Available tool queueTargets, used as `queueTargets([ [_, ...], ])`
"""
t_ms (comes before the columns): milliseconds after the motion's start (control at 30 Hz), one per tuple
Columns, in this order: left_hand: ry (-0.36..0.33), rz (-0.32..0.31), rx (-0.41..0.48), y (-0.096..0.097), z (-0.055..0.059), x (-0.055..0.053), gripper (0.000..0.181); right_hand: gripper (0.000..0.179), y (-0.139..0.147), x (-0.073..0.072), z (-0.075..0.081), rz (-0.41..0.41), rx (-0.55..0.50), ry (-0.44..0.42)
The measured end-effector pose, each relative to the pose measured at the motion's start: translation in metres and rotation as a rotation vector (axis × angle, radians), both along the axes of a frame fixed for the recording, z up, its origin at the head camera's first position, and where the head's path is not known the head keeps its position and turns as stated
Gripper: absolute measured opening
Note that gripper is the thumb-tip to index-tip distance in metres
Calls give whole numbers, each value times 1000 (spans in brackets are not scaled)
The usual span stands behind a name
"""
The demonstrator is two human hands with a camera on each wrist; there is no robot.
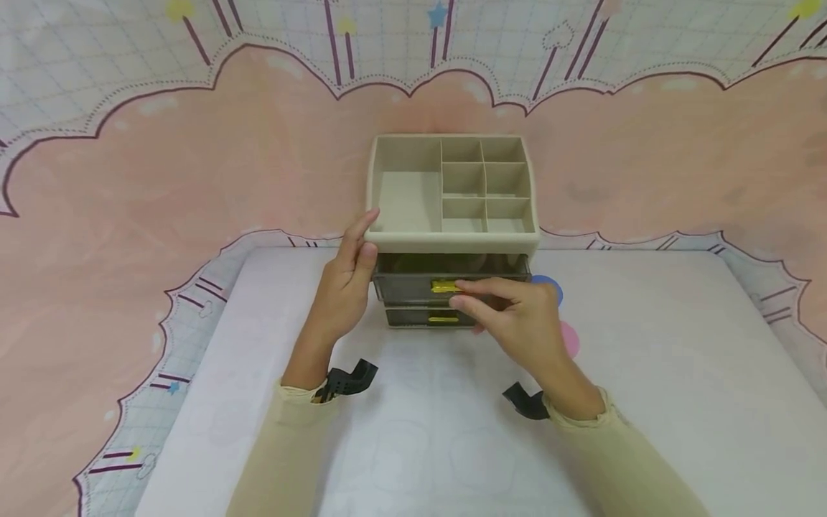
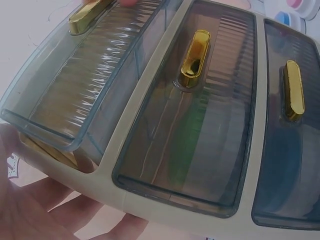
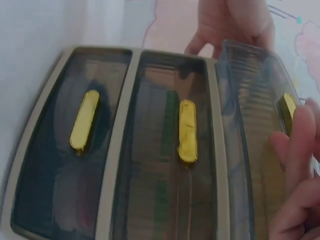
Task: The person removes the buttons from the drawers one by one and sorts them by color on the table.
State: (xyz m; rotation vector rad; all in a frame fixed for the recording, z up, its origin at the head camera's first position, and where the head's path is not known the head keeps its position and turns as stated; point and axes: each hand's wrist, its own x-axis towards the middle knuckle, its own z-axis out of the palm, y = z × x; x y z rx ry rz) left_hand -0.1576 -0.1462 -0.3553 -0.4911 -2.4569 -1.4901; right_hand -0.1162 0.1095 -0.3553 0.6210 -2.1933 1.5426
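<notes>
A beige desk organizer (image 1: pixel 454 243) with see-through smoky drawers stands before me, its top drawer (image 2: pixel 112 85) pulled partway out. My right hand (image 1: pixel 526 316) pinches the gold handle (image 1: pixel 444 286) of that drawer between thumb and index finger, near the handle's right end. Against the organizer's left side rests my left hand (image 1: pixel 342 287), fingers extended along the wall and thumb near the front corner. The middle drawer (image 3: pixel 167 185) and the bottom drawer (image 3: pixel 60 165) are closed. Something green (image 2: pixel 185 145) shows through the middle drawer's front.
Open compartments (image 1: pixel 484 179) divide the organizer's top. Right of it, partly behind my right hand, lie a blue round thing (image 1: pixel 549 289) and a pink round thing (image 1: pixel 570 339) on the white table (image 1: pixel 400 445). A patterned cloth (image 1: pixel 258 143) covers the area behind.
</notes>
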Motion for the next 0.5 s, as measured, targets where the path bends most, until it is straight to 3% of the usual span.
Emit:
queueTargets([
  [267, 8, 7, 3, 0, 0, 1, 49, 15, -13, -3, 1, -157, -41, -91],
  [500, 12, 8, 5, 1, -1, 0, 48, 14, -13, -10, 3, -182, -45, -95],
])
